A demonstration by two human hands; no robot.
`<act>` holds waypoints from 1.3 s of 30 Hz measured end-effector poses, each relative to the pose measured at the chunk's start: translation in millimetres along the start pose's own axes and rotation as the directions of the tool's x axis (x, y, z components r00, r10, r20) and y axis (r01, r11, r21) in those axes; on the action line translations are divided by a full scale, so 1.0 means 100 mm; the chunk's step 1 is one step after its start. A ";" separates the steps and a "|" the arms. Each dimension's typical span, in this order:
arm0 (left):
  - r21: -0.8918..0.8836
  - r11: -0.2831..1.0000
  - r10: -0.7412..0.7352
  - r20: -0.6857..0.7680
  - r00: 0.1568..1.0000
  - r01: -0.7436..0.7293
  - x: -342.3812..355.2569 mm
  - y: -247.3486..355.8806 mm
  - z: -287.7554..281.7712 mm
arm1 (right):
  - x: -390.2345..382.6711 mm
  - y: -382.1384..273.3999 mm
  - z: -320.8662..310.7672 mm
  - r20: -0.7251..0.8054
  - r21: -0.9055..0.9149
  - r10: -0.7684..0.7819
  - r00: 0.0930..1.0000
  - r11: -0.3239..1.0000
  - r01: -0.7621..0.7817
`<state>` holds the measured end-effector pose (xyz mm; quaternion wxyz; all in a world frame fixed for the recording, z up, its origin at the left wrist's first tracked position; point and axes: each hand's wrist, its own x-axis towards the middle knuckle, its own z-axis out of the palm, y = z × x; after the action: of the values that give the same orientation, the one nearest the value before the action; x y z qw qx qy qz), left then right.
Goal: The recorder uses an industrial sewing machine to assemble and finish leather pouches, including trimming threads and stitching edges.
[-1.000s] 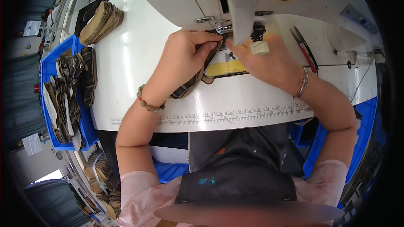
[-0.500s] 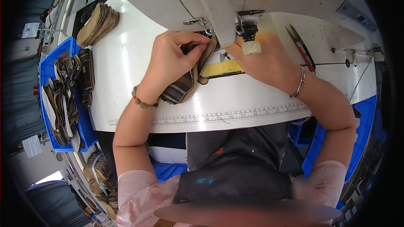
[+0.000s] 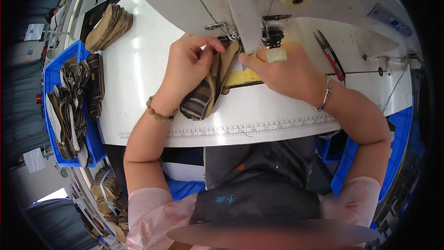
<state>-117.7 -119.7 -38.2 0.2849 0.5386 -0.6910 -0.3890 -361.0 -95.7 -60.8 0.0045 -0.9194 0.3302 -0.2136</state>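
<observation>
A striped brown and grey fabric piece [image 3: 196, 101] with tan lining and a zipper along its edge lies under the white sewing machine [image 3: 194, 4]. My left hand [image 3: 190, 62] is closed on its left side, thumb and fingers bent at the cloth near the presser foot. From the other side my right hand [image 3: 291, 71] reaches in, fingers curled, its leading fingertips at the zipper edge. The machine's cream knob [image 3: 276, 55] covers part of that hand. Below the fingertips a yellow strip [image 3: 243, 78] lies on the machine bed.
Red-handled scissors [image 3: 330, 56] lie right of my right hand. A blue bin [image 3: 95, 143] full of striped pieces stands at the left, near a stack of tan pieces [image 3: 110, 27]. A printed ruler [image 3: 231, 129] runs along the white table's front edge.
My right fingertips have moved left to the zipper edge. My left thumb and fingers have shifted left off that edge, and the piece's lower end lies slightly lower.
</observation>
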 end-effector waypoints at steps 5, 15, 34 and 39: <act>0.606 0.555 0.667 0.085 0.740 -0.569 -0.01 0.13 0.11 | 0.03 0.00 0.01 -0.055 0.004 -0.032 0.998 0.999 0.032; 0.740 0.342 0.710 0.200 0.675 -0.579 -0.03 0.07 0.17 | 0.01 -0.02 0.00 -0.039 -0.016 -0.038 0.999 0.999 0.037; 0.623 0.488 0.691 0.152 0.707 -0.611 0.04 0.04 0.13 | 0.03 0.03 -0.03 0.000 -0.056 0.020 1.000 0.998 -0.020; 0.683 0.495 0.605 0.173 0.777 -0.537 0.03 0.07 0.14 | 0.06 0.00 -0.05 0.012 -0.024 0.017 1.000 1.000 -0.016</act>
<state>-133.7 -118.1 -40.1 0.2016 0.3617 -0.9092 0.0435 -359.1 -99.0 -53.7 -0.0026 -0.9179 0.3402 -0.2040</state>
